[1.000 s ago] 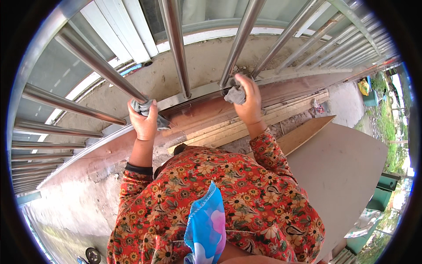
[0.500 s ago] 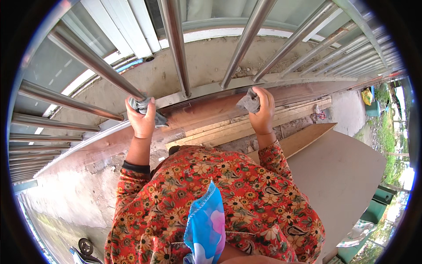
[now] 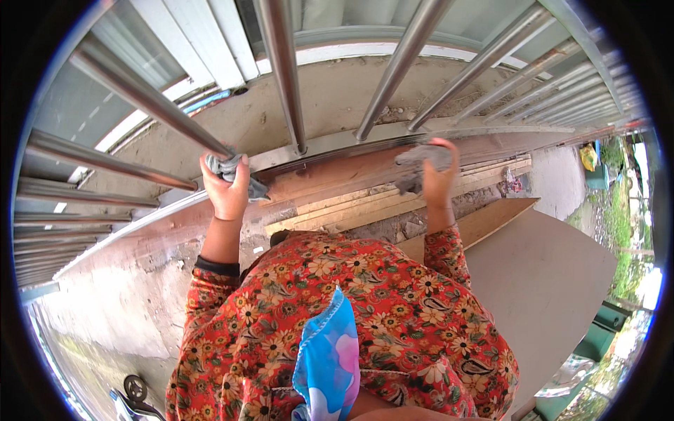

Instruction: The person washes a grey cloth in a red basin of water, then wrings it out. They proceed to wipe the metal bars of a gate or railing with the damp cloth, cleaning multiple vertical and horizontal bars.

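My left hand (image 3: 229, 191) is closed round a grey cloth (image 3: 226, 167) at the foot of a steel bar (image 3: 158, 105), on the bottom rail of the railing. A loose end of that cloth hangs to the right of my fingers. On the right, my right hand (image 3: 440, 179) grips a second grey cloth (image 3: 425, 156), blurred by motion. It is just in front of the bottom rail (image 3: 330, 144), over the reddish-brown face below; whether the cloth touches either cannot be told.
Beyond the upright bars lie a dusty ledge (image 3: 337, 88) and white-framed windows. Below the rail are long wooden planks (image 3: 351, 210) and a large grey board (image 3: 540, 266) on the right. A green container (image 3: 593, 337) stands at the far right, and a small wheel (image 3: 136, 387) shows at lower left.
My right hand has moved a little to the right along the rail with its cloth, which now spreads out to the left of the fingers. My left hand stays in place.
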Motion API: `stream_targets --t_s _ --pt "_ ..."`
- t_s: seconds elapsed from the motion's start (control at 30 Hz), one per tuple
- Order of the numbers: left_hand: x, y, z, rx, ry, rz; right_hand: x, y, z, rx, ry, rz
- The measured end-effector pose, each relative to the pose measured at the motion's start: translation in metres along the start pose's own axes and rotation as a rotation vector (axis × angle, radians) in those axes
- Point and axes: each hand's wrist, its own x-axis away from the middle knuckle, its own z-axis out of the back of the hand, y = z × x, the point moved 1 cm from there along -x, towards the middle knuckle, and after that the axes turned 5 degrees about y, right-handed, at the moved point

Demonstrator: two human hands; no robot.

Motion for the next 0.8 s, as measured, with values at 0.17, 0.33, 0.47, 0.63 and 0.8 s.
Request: stream_targets --t_s 0.17,0.33,0.47,0.63,0.8 --pt "-0.001 -0.002 -0.002 0.003 0.014 -0.041 -0.038 0.0 0.004 0.018 0.1 -0.116" --pt "0.0 -0.004 -0.001 0.033 0.0 -0.013 -0.035 0.012 -0.022 0.485 -0.023 0.23" --pt "-0.001 -0.006 0.0 0.047 0.005 0.017 0.0 0.018 -0.017 0.086 -0.042 0.044" --pt "-0.002 -0.007 0.0 0.005 0.011 -0.029 0.004 0.011 -0.004 -0.252 0.105 -0.087" --pt "0.0 -0.006 -0.001 0.01 0.015 -0.024 -0.047 0.019 -0.01 -0.003 0.237 0.089"
